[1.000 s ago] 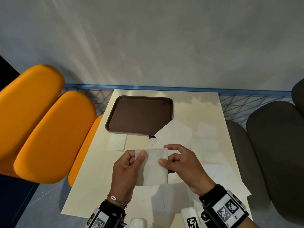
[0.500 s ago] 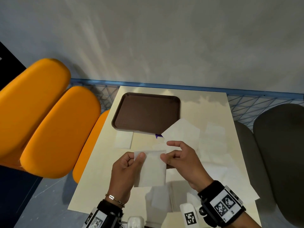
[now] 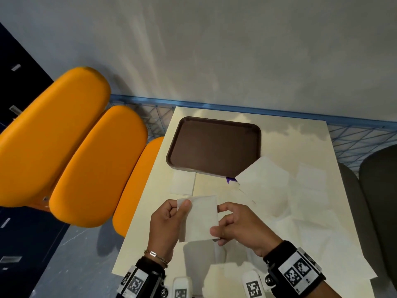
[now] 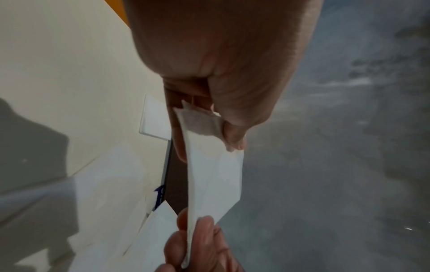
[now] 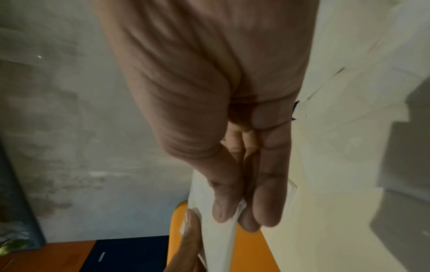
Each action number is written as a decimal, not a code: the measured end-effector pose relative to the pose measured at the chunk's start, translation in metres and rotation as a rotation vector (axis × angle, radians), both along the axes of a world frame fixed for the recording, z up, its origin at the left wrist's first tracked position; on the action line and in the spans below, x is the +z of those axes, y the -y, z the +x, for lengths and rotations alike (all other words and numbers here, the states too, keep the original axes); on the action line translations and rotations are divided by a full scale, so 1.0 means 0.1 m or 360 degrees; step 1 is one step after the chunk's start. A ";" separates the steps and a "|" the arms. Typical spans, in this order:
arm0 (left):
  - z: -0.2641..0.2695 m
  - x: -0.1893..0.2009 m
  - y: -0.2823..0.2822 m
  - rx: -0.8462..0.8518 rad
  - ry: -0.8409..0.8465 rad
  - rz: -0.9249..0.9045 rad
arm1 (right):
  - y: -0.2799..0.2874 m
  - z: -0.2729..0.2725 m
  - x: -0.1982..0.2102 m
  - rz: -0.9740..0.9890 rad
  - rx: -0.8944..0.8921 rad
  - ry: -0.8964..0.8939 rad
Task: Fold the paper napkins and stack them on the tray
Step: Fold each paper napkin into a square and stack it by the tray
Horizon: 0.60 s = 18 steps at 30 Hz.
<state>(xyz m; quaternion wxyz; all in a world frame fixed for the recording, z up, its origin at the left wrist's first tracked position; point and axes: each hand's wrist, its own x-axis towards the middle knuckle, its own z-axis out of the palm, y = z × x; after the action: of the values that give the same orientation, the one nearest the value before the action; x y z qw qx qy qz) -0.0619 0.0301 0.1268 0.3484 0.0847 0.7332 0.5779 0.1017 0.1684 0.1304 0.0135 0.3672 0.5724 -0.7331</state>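
Note:
A white folded paper napkin (image 3: 198, 218) hangs above the near part of the cream table (image 3: 300, 138), held between both hands. My left hand (image 3: 182, 208) pinches its top left corner (image 4: 204, 123) between thumb and finger. My right hand (image 3: 216, 230) pinches its right edge low down, thumb in front and fingers (image 5: 267, 202) behind the napkin (image 5: 218, 235). The brown tray (image 3: 214, 145) lies bare at the table's far left. Several unfolded napkins (image 3: 264, 181) lie spread over the right half of the table.
One small folded napkin (image 3: 183, 182) lies on the table just in front of the tray. Orange seat cushions (image 3: 86, 158) stand to the left, dark grey seats (image 3: 378, 190) to the right. A grey wall and a blue wire rail (image 3: 236, 106) close off the far side.
My right hand has slid from the napkin's top right corner down its right edge to the lower corner. The left hand keeps its pinch. The head view has shifted left.

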 end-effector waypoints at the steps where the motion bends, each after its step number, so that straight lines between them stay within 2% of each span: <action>1: -0.06 -0.05 0.00 -0.0003 0.0006 -0.0021 | 0.00 -0.07 -0.05 0.0023 -0.0040 0.0036; 5: -0.32 -0.28 0.03 -0.0119 0.0192 -0.0110 | -0.04 -0.37 -0.33 0.0076 -0.0197 0.0137; 9: -0.65 -0.64 0.05 -0.0189 0.0260 -0.0252 | -0.12 -0.71 -0.59 0.0119 -0.0184 0.0235; 18: -1.39 -1.29 -0.56 -0.0241 -0.0137 -0.0640 | -0.43 -1.60 -1.26 0.0244 -0.0338 0.0573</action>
<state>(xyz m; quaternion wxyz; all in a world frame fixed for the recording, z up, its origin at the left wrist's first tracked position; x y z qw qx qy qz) -0.2013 0.0861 -0.0019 0.3691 0.0930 0.8394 0.3880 -0.0584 0.2116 0.0044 0.0102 0.5503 0.5728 -0.6075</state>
